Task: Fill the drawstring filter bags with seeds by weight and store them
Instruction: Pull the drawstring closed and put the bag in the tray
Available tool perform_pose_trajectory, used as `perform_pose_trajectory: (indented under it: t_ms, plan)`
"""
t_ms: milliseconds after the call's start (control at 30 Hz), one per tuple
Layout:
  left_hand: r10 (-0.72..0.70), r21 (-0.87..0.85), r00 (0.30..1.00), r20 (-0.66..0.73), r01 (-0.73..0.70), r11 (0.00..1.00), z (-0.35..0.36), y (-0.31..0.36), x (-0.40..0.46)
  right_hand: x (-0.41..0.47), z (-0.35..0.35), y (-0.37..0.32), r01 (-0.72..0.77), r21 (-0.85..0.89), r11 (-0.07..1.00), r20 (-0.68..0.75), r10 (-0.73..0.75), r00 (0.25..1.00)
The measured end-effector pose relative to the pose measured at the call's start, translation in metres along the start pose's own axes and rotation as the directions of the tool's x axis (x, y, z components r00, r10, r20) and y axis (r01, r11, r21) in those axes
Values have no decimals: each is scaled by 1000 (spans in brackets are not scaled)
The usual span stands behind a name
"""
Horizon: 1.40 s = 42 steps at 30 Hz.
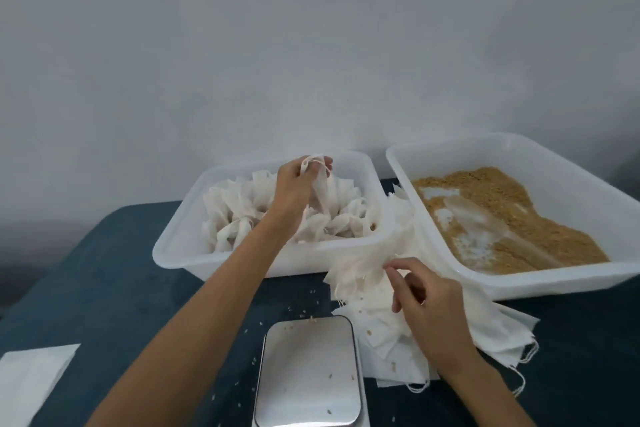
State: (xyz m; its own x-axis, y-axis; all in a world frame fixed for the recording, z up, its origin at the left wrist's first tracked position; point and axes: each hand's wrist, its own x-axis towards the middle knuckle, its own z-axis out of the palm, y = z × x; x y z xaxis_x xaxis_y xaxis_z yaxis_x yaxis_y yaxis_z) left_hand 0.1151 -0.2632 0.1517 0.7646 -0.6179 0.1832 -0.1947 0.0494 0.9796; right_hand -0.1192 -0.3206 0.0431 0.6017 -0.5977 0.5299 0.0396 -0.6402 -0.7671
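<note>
Filled bag (320, 191) pinched in left hand (294, 184) above tray (180, 239), right hand (429, 302) fingers pinching empty bags (367, 274).

I see a plain, pale grey wall (311, 45) filling the upper half of my view, evenly lit with soft, diffuse light and no hard shadows. Below it stands a table under a dark teal cloth (114, 270), its far edge against the wall.
</note>
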Motion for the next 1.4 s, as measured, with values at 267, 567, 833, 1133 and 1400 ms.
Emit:
perform_pose_trajectory:
  t_ms: [267, 567, 833, 1133, 1400]
  plan:
    - [-57, 318, 997, -53, 71, 945, 53, -7, 109, 0, 5, 1, 52, -99, 994, 57, -46, 997]
    - [-185, 691, 982, 35, 110, 715, 76, -44, 160, 11, 0, 2, 67, -133, 989, -48, -74, 996]
    - [-6, 804, 985, 172, -137, 579, 78, -36, 137, 13, -3, 2, 23, -94, 995, -33, -26, 999]
    - [448, 566, 872, 197, -474, 675, 7, -11, -56, 10, -3, 5, -32, -9, 999, -28, 32, 999]
    - [110, 665, 698, 708, -710, 231, 27, -58, -119, 5, 2, 12, -35, -55, 998, -30, 34, 999]
